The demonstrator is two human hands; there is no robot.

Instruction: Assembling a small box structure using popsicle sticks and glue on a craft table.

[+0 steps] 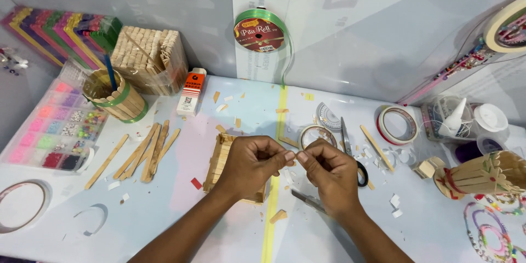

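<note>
Lying under both hands point(293, 167), touching the left: stick box point(219, 160).

We see a hobby craft corner, a small handicraft station with plain panel walls. The pale worktop point(164, 208) is littered with loose wooden craft sticks point(145, 150), paper scraps and tape rolls point(397, 125). A compartmented bead box point(52, 131), a spool of green ribbon point(259, 32), scissors point(350, 150), a glue bottle point(192, 92) and a stick-built cup point(118, 97) all show handmade craft work.
</note>
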